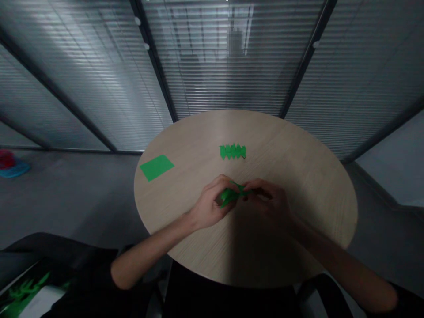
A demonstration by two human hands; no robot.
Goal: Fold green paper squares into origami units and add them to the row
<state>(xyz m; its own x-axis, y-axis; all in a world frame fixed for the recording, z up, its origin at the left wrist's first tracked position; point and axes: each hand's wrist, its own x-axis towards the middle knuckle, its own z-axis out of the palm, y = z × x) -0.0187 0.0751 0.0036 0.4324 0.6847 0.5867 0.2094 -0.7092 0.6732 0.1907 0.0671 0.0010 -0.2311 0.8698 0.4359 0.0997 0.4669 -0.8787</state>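
Observation:
Between both hands, just above the round table (198, 137), is a piece of folded green paper (229, 195). My left hand (212, 202) is closed around its left part, thumb and fingers on either side. At its right end my right hand (269, 198) pinches the paper with the fingertips. The fingers cover part of the folds, so its full shape is hidden. Beyond the hands lies a zigzag green paper piece (233, 151) with pointed edges. A flat green paper sheet (157, 167) rests at the table's left side.
Glass partitions with blinds (232, 84) stand behind the table. At the lower left, a dark chair (49, 243) has green pieces (29, 287) and a white object (43, 302) near it. A red and blue item (13, 165) lies on the floor at far left.

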